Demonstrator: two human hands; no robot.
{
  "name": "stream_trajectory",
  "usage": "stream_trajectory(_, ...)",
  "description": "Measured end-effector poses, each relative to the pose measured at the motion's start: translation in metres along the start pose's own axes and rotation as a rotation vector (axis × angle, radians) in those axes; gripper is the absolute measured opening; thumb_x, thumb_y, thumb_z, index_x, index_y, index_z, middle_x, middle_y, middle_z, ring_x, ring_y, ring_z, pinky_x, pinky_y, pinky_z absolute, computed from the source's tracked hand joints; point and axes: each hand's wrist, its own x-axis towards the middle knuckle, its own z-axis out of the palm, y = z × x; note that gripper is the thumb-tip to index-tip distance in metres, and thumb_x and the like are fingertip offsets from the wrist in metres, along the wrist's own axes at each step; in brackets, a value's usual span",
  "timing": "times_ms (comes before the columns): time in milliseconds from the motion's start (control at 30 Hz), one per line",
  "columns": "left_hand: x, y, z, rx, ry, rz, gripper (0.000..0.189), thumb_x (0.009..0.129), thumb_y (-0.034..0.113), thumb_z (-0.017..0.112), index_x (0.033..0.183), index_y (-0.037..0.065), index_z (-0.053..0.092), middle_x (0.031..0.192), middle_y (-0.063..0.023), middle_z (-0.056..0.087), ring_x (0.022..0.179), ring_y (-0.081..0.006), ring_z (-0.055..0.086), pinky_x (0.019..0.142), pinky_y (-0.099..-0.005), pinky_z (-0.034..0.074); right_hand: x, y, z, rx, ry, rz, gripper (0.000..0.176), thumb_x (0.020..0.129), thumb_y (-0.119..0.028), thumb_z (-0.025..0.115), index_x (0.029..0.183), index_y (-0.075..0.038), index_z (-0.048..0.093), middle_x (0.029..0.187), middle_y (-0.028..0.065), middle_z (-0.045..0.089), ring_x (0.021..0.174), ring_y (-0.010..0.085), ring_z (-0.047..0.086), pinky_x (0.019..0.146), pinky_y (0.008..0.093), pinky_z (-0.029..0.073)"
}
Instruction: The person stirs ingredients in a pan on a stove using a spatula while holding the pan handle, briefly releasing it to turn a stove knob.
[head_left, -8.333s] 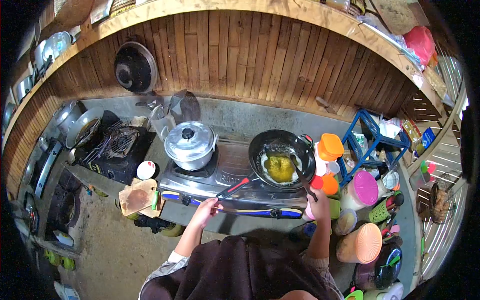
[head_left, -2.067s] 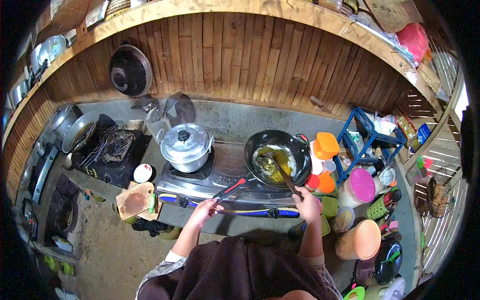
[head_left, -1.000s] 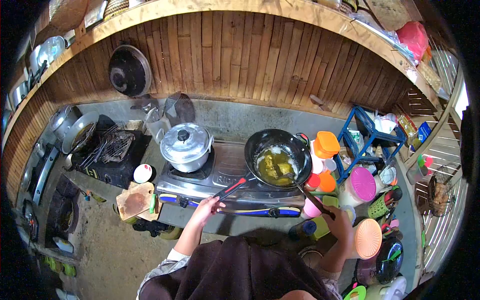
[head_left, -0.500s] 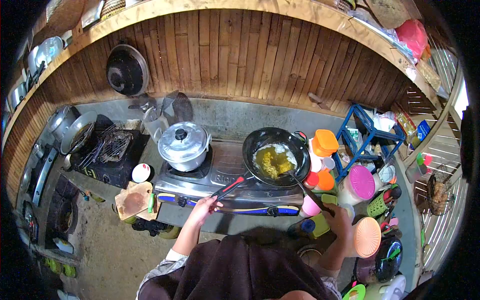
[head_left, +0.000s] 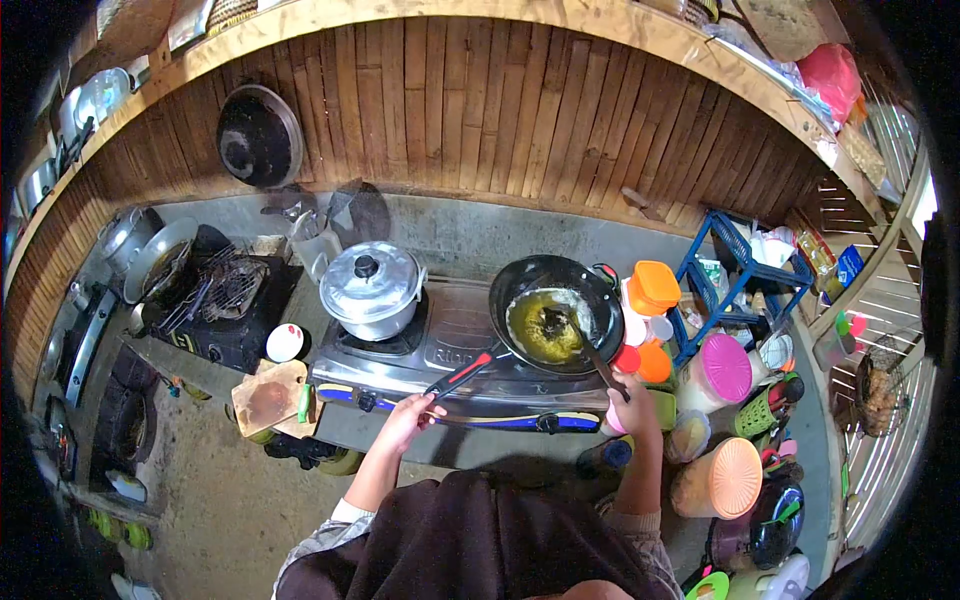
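A black wok (head_left: 510,285) sits on the right burner of the stove, with yellow liquid (head_left: 545,343) and pale foam inside. My left hand (head_left: 408,420) is closed around the wok's black-and-red handle (head_left: 462,374), to the left of the pan. In my right hand (head_left: 637,408) is the dark handle of a spatula (head_left: 603,368), gripped near the wok's right rim. The spatula's head is down in the liquid around the middle of the wok, tilted and partly hidden. Yellow bits show around it.
A lidded aluminium pot (head_left: 372,290) stands on the stove's left burner. Orange-lidded jars (head_left: 653,286) and a pink-lidded container (head_left: 725,367) crowd the right side, beside a blue rack (head_left: 735,250). Cutting boards (head_left: 270,398) and a small white bowl (head_left: 285,342) lie left of the stove.
My right hand has moved up and left, nearer the wok, and the spatula's head has shifted toward the middle. The yellow food has spread or been covered there. My left hand stays on the handle.
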Motion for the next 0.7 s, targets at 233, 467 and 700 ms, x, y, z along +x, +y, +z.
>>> stream_trajectory(233, -0.003, 0.001, -0.003, -0.037, 0.002, 0.005, 0.020, 0.090, 0.029, 0.047, 0.089, 0.009, 0.052, 0.077, -0.0021, 0.064, 0.057, -0.0043, 0.046, 0.052, -0.0192, 0.035, 0.011, -0.022, 0.017, 0.023, 0.000, 0.124, 0.031, 0.078, -0.010, 0.061, 0.108, -0.002, 0.057, 0.099, 0.0181, 0.061, 0.094, 0.0273, 0.059, 0.084, 0.0317, 0.043)
stream_trajectory(467, -0.004, 0.000, -0.006, -0.085, -0.007, -0.005, 0.018, 0.089, 0.025, 0.047, 0.093, 0.009, 0.051, 0.077, -0.0019, 0.064, 0.057, -0.0043, 0.048, 0.053, -0.0182, 0.036, 0.008, -0.027, 0.015, -0.027, -0.007, 0.163, 0.030, 0.078, -0.009, 0.061, 0.106, -0.001, 0.057, 0.100, 0.0181, 0.061, 0.096, 0.0267, 0.059, 0.085, 0.0316, 0.043)
stream_trajectory(700, -0.004, 0.004, -0.002, -0.027, 0.001, 0.002, 0.019, 0.090, 0.025, 0.046, 0.093, 0.008, 0.051, 0.077, -0.0023, 0.064, 0.057, -0.0043, 0.048, 0.052, -0.0183, 0.034, -0.006, -0.014, -0.003, -0.073, 0.010, -0.041, 0.031, 0.077, -0.021, 0.062, 0.107, -0.012, 0.059, 0.098, 0.0145, 0.061, 0.090, 0.0335, 0.058, 0.079, 0.0381, 0.045)
